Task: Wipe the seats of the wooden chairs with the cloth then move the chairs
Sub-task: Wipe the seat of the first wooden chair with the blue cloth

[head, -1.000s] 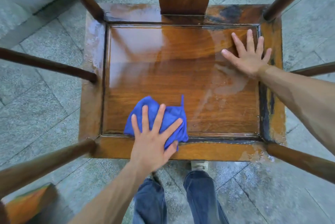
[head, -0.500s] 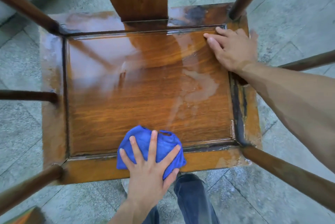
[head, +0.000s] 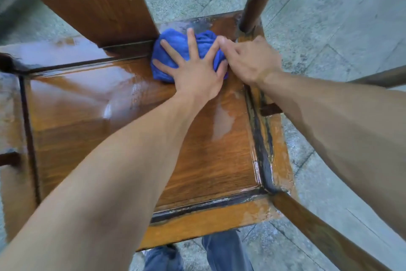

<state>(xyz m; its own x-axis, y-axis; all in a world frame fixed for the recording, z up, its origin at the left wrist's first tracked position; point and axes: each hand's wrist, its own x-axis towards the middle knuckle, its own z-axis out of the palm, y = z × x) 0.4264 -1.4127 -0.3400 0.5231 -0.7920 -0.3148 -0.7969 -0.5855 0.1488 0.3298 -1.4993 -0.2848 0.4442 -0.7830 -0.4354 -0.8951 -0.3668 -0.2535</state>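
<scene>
**A:** so where's the chair job at? Looks like the crumpled blue cloth (head: 186, 55) is jammed right into the back corner of the glossy brown wooden chair seat (head: 109, 117), against the foot of the broad wooden back slat (head: 87, 3).

**B:** yep. Left hand (head: 195, 75) lies flat on the cloth, fingers spread straight, pressing it down, no grip round it. Right hand (head: 250, 60) is just beside the cloth on the side away from the slat, fingers curled in. It touches the cloth edge, but I honestly can't tell whether it's pinching it or just braced on the seat frame.

**A:** done much?

**B:** I'd say mid-wipe. The seat panel in front of the slat shines wet, and there's a pale damp patch (head: 222, 121) nearer the front edge. The frame on the right-hand side of the slat is worn and dark.

**A:** and the moving part?

**B:** not started, I reckon. Only this one chair shows, standing on the grey stone floor (head: 329, 7).
</scene>
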